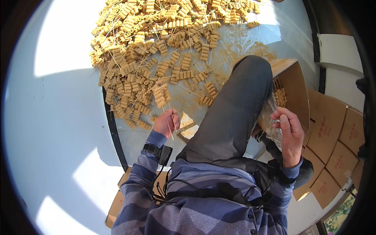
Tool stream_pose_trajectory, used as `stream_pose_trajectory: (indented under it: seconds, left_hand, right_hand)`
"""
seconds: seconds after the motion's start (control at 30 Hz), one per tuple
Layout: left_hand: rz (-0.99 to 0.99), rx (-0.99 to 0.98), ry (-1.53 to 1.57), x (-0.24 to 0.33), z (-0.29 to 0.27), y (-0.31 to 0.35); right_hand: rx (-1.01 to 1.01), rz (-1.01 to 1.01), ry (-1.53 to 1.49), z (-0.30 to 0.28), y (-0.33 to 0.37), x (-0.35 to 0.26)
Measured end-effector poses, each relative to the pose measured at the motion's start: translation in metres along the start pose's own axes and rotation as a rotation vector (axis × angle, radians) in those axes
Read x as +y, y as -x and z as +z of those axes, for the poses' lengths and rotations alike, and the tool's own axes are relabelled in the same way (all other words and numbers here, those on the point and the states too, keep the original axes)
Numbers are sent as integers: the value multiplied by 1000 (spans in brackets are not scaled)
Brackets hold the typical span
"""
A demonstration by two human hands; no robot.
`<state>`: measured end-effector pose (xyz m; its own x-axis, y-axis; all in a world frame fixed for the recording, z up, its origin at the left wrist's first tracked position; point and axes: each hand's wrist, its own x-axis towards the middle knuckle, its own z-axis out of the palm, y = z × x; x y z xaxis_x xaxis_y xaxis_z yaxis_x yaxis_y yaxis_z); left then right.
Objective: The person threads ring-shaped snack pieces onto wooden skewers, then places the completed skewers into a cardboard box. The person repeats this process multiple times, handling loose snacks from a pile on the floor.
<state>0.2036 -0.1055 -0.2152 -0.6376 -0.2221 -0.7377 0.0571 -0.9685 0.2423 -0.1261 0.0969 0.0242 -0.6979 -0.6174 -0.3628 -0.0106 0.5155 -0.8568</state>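
Observation:
In my closed left hand (166,121) are thin wooden sticks bearing ridged tan rolls, a small bunch of skewers (161,96) pointing away from me. The stick ends poke out below my fingers. My right hand (290,131) is over the near side of an open cardboard box (295,80), its fingers loosely bent and apart; I see nothing held in it. Beside those fingers hangs a clear plastic liner (270,117) from the box. Inside, more skewers (280,97) lie packed with their roll ends showing. My leg hides part of the box.
A large heap of loose skewers (133,66) covers the far and left part of the crumb-strewn work surface (192,96). My bent knee (250,74) rises between heap and box. Closed cardboard cartons (327,129) stand at the right; another carton (115,207) is at lower left.

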Motion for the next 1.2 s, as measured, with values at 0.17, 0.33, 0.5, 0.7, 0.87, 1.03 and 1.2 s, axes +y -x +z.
stream_pose_trajectory:
  seconds: [0.17,0.33,0.5,0.7,0.87,1.03,1.2]
  left_hand:
    - [97,-313,-141,43,89,54]
    - [-6,-581,-324,30,162,83]
    - [-185,-740,-441,8,192,93]
    - [-173,-757,-547,-8,205,99]
    - [-59,-735,-556,-22,209,96]
    - [269,-500,-772,-26,216,89]
    - [538,-256,-1139,-33,230,80]
  right_hand:
    - [-413,54,-245,68,5,-26]
    - [-728,114,-385,114,8,-20]
    - [-826,238,-471,95,18,-16]
    - [-614,327,-859,88,34,-20]
    - [-469,189,-719,78,37,-18]
    - [-148,-112,-298,69,37,-12]
    - [62,-365,8,72,50,-9]
